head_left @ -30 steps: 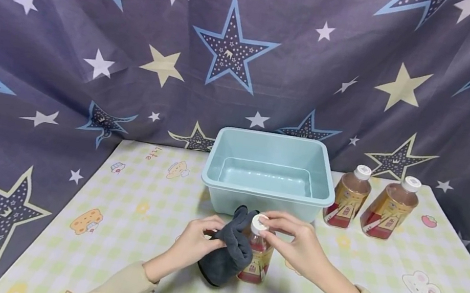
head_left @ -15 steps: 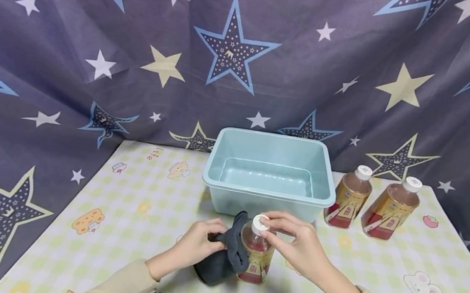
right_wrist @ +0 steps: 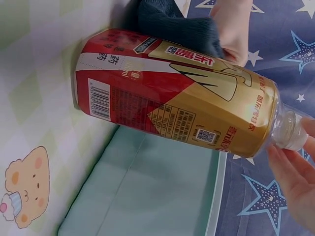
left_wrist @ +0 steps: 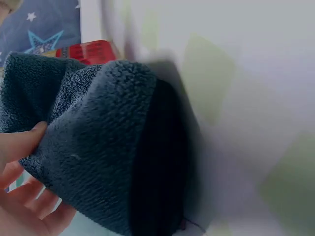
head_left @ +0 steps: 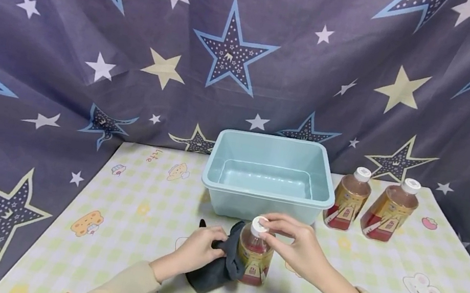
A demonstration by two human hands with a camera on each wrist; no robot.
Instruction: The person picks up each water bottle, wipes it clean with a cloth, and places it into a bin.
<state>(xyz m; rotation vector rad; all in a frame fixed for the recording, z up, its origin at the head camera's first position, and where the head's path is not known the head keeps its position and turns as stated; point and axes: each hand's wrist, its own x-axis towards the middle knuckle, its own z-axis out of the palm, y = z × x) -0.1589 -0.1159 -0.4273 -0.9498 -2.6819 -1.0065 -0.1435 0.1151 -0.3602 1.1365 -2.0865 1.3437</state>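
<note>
My left hand (head_left: pixel 201 248) pinches a dark grey fleece cloth (head_left: pixel 212 269) between thumb and fingers. Folded and bunched, the cloth (left_wrist: pixel 103 137) presses against the left side of a drink bottle (head_left: pixel 256 264) and hangs down to the table. With my right hand (head_left: pixel 296 239) I grip the white cap (head_left: pixel 259 225) of that bottle, which stands upright on the table. Its red and gold label (right_wrist: pixel 167 93) shows plainly in the right wrist view. In the left wrist view only a red piece of the bottle (left_wrist: pixel 91 51) peeks out behind the cloth.
A light blue plastic tub (head_left: pixel 265 201) stands just behind the bottle. To its right are two similar bottles, one (head_left: pixel 348 199) beside the tub and another (head_left: pixel 390 209) further right. A checked tablecloth (head_left: pixel 139 244) covers the table, with a starry curtain (head_left: pixel 219 102) behind.
My left hand has drawn the cloth downward and a little left along the bottle, so more of the bottle shows. The right hand keeps its hold on the cap.
</note>
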